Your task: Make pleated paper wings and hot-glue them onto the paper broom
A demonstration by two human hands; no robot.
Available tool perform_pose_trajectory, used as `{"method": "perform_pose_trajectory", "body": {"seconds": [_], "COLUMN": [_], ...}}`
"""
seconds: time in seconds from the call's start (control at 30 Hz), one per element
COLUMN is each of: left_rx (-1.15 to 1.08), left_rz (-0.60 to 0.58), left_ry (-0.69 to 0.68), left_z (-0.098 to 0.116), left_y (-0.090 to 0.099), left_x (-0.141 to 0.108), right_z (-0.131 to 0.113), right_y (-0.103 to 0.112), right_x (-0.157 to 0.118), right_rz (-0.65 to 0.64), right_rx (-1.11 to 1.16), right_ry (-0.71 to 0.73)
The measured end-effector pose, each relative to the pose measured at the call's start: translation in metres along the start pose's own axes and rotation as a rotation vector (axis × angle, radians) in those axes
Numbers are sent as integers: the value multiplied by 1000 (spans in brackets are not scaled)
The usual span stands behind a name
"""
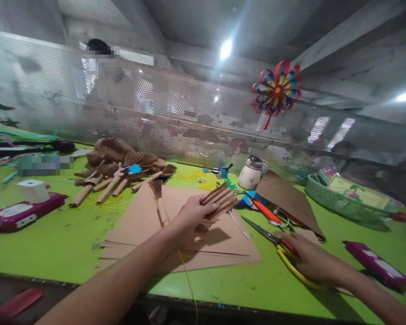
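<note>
Station layout: a bright green table (71,253) carries a stack of flat brown paper sheets (135,225) directly in front of me. My left hand (203,212) is clamped on a pleated brown paper piece (221,198), thumb on top, held above the right half of the stack. My right hand (307,255) is closed about the red and yellow handles of a pair of dark-bladed scissors (265,232), beside the stack's right edge. The hands are well apart. I cannot tell whether the fingers pass through the handle loops.

A slim brown paper tube with a fanned, pleated top (160,205) lies on the stack, left of my left hand. A group of similar brown paper tubes (111,189) lies farther left. A thin yellow string (187,280) hangs over the near table edge.

Step in hand: I judge this to be preparation of the pleated piece, with the scissors at the point of being taken up or set aside; the direction cannot be determined. Next move: if a cut is due, it calls for a firm left grip on the folds, blades brought square to the paper, and fingertips clear of the cutting line.
</note>
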State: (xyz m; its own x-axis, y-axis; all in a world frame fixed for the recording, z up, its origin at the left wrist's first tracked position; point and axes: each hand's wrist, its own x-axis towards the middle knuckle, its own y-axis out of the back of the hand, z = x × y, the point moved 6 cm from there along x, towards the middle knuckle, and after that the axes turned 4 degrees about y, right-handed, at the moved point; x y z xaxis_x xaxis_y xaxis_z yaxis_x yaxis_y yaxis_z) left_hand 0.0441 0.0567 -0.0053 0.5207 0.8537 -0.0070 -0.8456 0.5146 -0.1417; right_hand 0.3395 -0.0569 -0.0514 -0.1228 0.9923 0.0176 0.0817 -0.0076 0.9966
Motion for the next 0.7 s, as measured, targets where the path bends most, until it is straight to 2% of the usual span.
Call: {"method": "perform_pose_trajectory", "body": {"seconds": [0.07,0.13,0.23,0.3,0.37,0.43,0.53,0.6,0.63,0.7], "left_rx": [-57,-108,-145,-167,-193,-216,-235,-228,-217,-198], "left_rz": [26,53,87,96,103,120,126,117,117,123], "left_ry": [-19,-69,-123,-144,-177,-219,-299,-339,-347,-340], "left_z": [0,2,10,18,30,44,68,79,83,85], "left_y": [3,6,10,10,9,9,10,11,13,16], "left_x": [1,2,3,0,-5,-13,-23,-27,-28,-27], "right_z": [5,12,10,-5,-32,-74,-139,-174,-187,-202], "right_y": [-3,1,16,32,47,58,70,70,70,67], "right_x": [4,4,-4,-12,-18,-15,4,21,30,44], "right_rz": [-17,40,179,306,437,486,445,346,328,314], "right_rx": [27,26,68,221,526,902,997,1211,1283,1280], "right_ry": [-31,-93,-155,-176,-189,-90,0,53,89,158]}}
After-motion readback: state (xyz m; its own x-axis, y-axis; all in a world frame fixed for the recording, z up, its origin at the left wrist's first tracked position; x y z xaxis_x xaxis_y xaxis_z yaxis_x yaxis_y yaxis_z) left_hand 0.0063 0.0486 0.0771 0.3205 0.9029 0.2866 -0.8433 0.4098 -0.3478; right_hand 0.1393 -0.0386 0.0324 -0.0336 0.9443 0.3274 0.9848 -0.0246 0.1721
